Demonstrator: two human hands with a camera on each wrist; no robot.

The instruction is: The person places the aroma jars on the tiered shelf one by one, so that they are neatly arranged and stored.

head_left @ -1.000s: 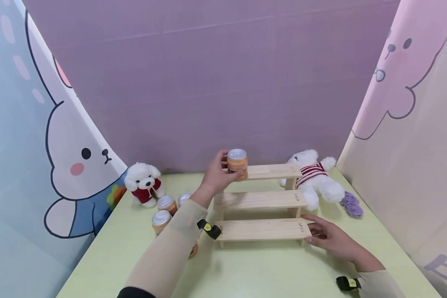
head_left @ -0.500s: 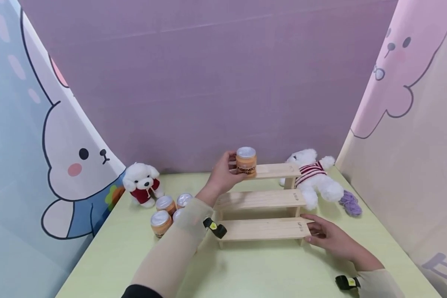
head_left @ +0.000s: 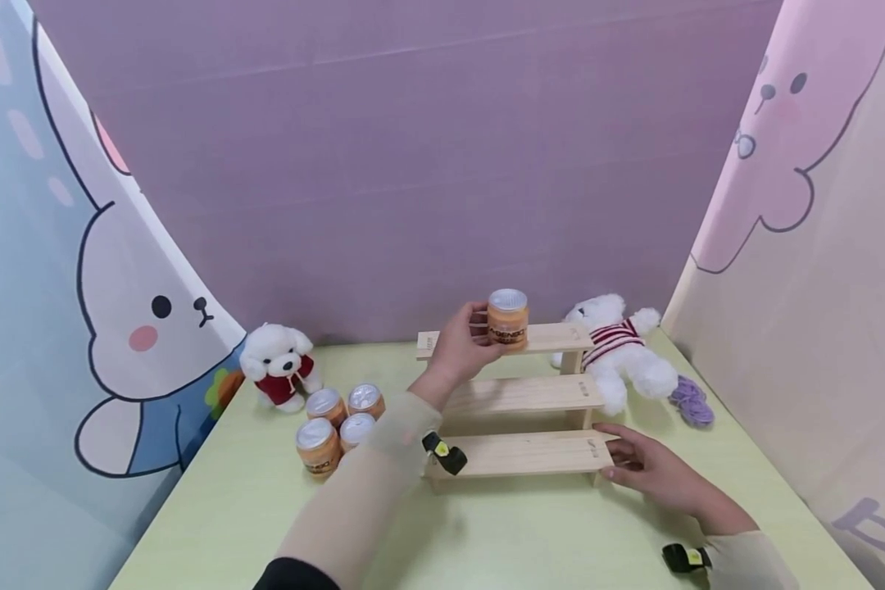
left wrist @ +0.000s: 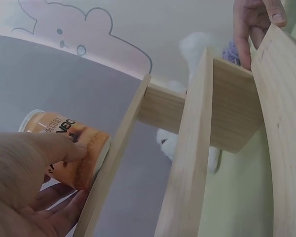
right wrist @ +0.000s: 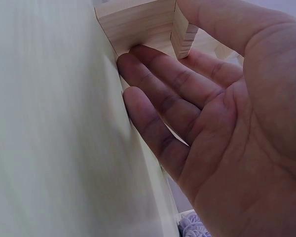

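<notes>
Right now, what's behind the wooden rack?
Behind the wooden rack: part of the striped white plush, purple backdrop, some tabletop. A support covers some of the plush; anything fully behind the boards is hidden.

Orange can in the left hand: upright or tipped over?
Upright: in the head view, the orange can has its silver lid on top and near-vertical sides.

The stepped shelf (head_left: 524, 395) is plain matt wood, you can see the grain. The held can (head_left: 507, 322) has a shiny silvery lid (head_left: 508, 300), metal by the look of it, and smooth printed sides. Plush dog (head_left: 276, 356) and plush bear (head_left: 637, 373) are super fluffy, yarn (head_left: 693, 402) stringy, backdrop (head_left: 442, 180) like creased matt cloth, tabletop (head_left: 531, 533) smooth-looking.
</notes>
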